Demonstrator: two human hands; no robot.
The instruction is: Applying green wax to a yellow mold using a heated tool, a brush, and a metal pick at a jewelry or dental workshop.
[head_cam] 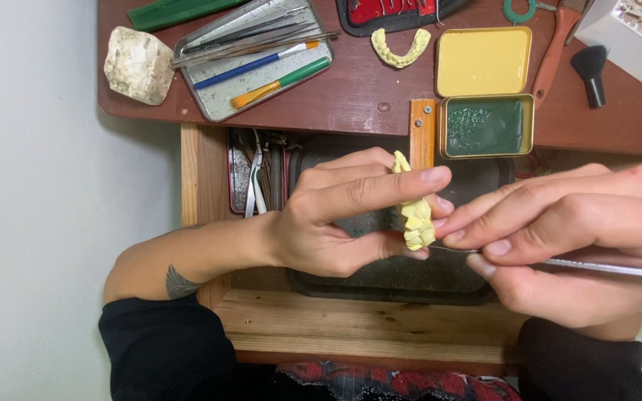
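A: What does the left hand [336, 215] hold?

B: Its fingers are closed around a yellow tooth model [415, 215], over the dark tray [380, 286] in the open drawer.

A: And the right hand [566, 238]?

B: At three o'clock of the model, fingers pinched on a thin metal tool [618, 269] whose tip meets the model's lower edge.

A: Any room around?

B: The open tin [486, 126] sits at twelve o'clock near the table's edge; the brush tray [221, 104] is at eleven, well apart.

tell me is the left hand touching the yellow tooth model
Touching: the head view shows the left hand pinching the yellow tooth model between its thumb and fingers.
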